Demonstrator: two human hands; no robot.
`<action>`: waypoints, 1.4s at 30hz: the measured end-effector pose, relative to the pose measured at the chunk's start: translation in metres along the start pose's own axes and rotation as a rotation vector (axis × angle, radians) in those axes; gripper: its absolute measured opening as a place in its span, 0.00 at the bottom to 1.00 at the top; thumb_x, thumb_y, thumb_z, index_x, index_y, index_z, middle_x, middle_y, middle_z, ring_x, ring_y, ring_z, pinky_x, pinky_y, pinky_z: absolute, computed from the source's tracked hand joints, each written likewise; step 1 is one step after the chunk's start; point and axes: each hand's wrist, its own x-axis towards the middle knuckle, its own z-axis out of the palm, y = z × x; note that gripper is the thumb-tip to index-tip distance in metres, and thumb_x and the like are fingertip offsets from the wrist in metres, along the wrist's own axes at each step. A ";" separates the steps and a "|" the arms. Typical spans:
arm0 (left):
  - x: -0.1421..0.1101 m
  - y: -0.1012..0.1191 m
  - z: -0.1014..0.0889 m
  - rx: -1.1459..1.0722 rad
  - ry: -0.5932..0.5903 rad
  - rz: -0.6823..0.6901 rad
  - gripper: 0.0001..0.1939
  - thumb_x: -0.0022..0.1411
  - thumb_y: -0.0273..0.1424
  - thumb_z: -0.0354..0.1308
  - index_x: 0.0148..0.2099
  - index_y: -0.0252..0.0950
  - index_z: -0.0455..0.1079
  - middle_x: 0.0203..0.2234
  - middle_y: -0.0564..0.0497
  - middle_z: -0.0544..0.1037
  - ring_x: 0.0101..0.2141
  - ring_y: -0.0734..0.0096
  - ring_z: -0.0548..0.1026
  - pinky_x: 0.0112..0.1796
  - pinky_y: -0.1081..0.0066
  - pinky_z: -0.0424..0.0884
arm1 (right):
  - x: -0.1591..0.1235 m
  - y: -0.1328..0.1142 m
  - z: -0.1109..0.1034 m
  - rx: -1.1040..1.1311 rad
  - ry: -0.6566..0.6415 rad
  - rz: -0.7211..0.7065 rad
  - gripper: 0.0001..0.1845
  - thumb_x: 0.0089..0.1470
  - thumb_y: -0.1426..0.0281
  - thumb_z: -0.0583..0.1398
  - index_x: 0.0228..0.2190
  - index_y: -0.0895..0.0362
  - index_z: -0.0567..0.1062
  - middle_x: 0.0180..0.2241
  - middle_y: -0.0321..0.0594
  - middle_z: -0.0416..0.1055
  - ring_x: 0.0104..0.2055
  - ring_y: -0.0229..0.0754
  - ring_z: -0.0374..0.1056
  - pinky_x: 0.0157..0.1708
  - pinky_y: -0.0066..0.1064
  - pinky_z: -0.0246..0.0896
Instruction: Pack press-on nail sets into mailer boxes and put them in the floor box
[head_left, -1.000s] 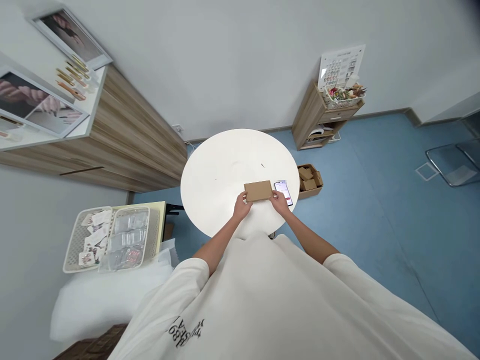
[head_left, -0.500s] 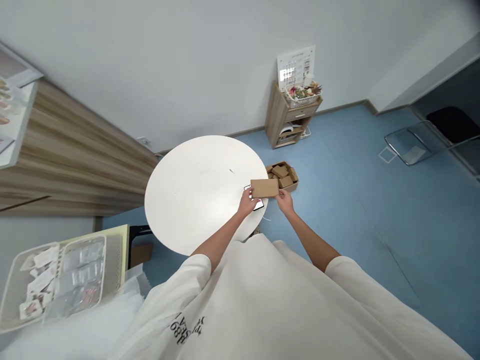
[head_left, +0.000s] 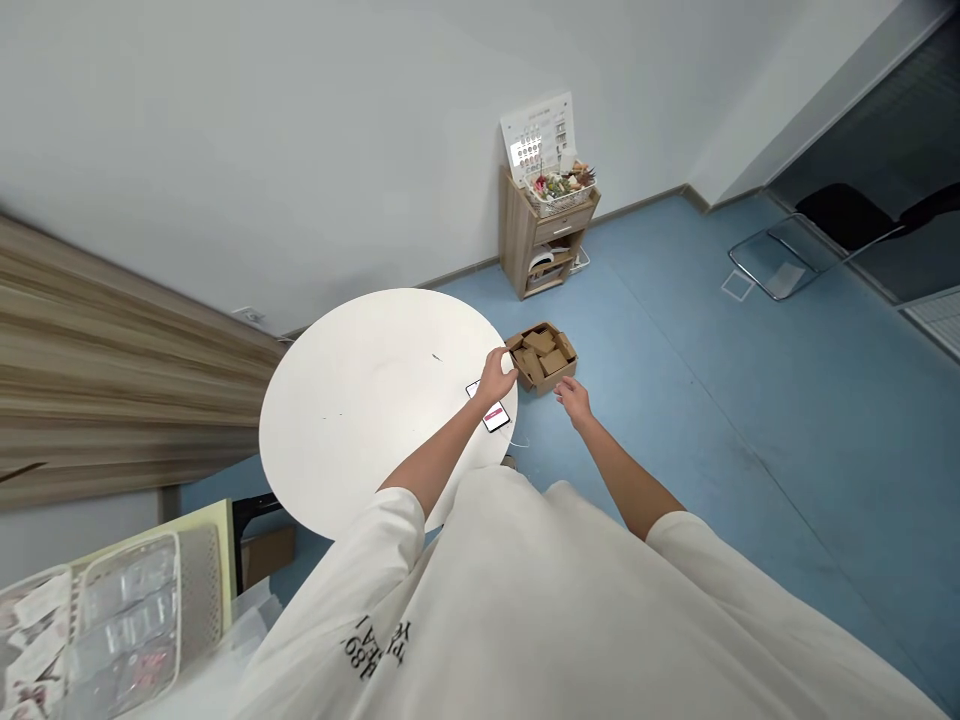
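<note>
My left hand (head_left: 496, 377) is over the right edge of the round white table (head_left: 352, 400), empty, with thumb and fingers apart. Partly under that wrist, a smartphone (head_left: 496, 418) with a lit screen lies on the tabletop. Beyond the table's edge a brown cardboard carton (head_left: 556, 379) stands lower down, with several small flat cardboard boxes (head_left: 538, 343) lying loosely inside. Just in front of the carton's near right corner hovers my right hand (head_left: 574, 399), also empty, its fingers loosely bent and apart.
A small wooden cabinet (head_left: 514, 240) against the wall bears a basket of flowers (head_left: 559, 188) and a white board (head_left: 536, 135). A metal-framed chair (head_left: 780, 262) is at right. Plastic baskets (head_left: 127, 620) stand at lower left. A white cable (head_left: 519, 443) hangs by the table edge.
Both hands have let go of the flat cardboard box they held between them, and it now seems to lie in the carton. The hands are apart, and the view has turned slightly right.
</note>
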 end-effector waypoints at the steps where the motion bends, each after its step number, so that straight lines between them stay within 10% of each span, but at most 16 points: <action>1: -0.004 -0.004 0.000 0.004 -0.007 -0.019 0.32 0.60 0.29 0.58 0.67 0.39 0.60 0.66 0.41 0.62 0.65 0.51 0.61 0.64 0.54 0.60 | -0.002 0.001 0.001 0.008 -0.009 0.024 0.22 0.48 0.60 0.65 0.44 0.58 0.80 0.44 0.48 0.77 0.45 0.47 0.73 0.43 0.36 0.72; 20: -0.066 -0.059 -0.038 -0.054 0.127 -0.166 0.28 0.60 0.26 0.58 0.63 0.39 0.65 0.63 0.40 0.65 0.59 0.52 0.69 0.57 0.55 0.68 | -0.025 0.012 0.061 -0.096 -0.276 0.054 0.18 0.51 0.61 0.64 0.42 0.54 0.79 0.42 0.45 0.79 0.44 0.48 0.75 0.42 0.39 0.72; 42: -0.216 -0.121 -0.155 -0.188 0.501 -0.338 0.24 0.63 0.28 0.57 0.61 0.41 0.66 0.64 0.43 0.65 0.57 0.58 0.72 0.50 0.62 0.74 | -0.123 -0.001 0.208 -0.237 -0.651 -0.091 0.17 0.49 0.64 0.63 0.42 0.55 0.78 0.45 0.44 0.78 0.42 0.43 0.75 0.41 0.34 0.69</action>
